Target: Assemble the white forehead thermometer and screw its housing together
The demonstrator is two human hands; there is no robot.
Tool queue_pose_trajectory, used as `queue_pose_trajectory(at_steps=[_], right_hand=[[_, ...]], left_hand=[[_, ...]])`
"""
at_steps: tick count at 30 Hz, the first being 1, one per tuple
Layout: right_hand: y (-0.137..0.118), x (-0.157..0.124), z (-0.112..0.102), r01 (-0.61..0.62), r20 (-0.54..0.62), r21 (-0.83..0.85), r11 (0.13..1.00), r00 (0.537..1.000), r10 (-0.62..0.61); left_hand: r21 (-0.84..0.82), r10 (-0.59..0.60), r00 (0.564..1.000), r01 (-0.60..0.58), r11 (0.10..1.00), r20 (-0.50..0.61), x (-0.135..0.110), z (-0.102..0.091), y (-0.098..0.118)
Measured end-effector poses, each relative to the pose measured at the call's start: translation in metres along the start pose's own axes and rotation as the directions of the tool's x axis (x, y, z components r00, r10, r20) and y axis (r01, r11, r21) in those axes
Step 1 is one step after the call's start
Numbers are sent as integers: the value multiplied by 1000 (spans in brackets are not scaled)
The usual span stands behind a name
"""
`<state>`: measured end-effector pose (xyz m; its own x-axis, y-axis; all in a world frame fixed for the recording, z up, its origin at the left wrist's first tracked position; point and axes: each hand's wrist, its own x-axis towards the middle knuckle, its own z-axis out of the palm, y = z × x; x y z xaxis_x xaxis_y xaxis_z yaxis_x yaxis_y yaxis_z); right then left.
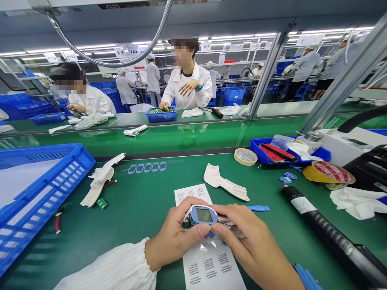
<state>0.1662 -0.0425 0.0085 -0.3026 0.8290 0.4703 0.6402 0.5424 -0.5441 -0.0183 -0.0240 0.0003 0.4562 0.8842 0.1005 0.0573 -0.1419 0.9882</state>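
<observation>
Between both hands is a display module (204, 216) with a grey LCD screen, a blue frame and a white rim. My left hand (178, 233) closes on its left side, thumb along the lower edge. The fingers and thumb of my right hand (246, 237) pinch its right side. Green circuit board and wires show at its left end. Beneath the hands lies a printed paper sheet (211, 266). A white curved plastic shell half (225, 182) rests just beyond, and a blue flat tool (258, 208) lies right of the hands.
At left stand a blue crate (69, 173), another white shell (101, 181) and a small green circuit board (102, 203). Several blue frames (147, 167) lie in a row. A black electric screwdriver (320, 225), tape roll (245, 156) and blue parts bin (256, 151) are at right. Co-workers sit across the green conveyor (181, 139).
</observation>
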Motion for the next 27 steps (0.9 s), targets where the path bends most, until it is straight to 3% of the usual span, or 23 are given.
queue_pose_trajectory(at_steps=[5, 9, 12, 16, 21, 24, 27], right_hand=[[1, -1, 12, -42, -59, 77, 996, 997, 46], [1, 3, 15, -38, -75, 65, 997, 996, 42], [5, 4, 9, 22, -45, -28, 999, 999, -24], [14, 0, 3, 82, -20, -159, 984, 996, -86], [21, -4, -1, -151, 60, 2, 989, 987, 150], [20, -5, -2, -266, 135, 100, 959, 958, 252], [18, -5, -1, -334, 174, 157, 930, 936, 307]], left_hand=[[151, 30, 999, -27, 988, -17, -1, -3, -1], [151, 26, 997, -15, 988, -73, 1, -2, 2], [3, -82, 992, 83, 997, -99, 4, 0, 3], [-285, -288, 958, 272, 919, -15, 10, -3, 0], [-505, -320, 917, 398, 765, 238, 14, -15, -2], [-458, -297, 901, 419, 784, 317, 16, -20, 1], [-399, -282, 913, 386, 832, 296, 18, -21, 1]])
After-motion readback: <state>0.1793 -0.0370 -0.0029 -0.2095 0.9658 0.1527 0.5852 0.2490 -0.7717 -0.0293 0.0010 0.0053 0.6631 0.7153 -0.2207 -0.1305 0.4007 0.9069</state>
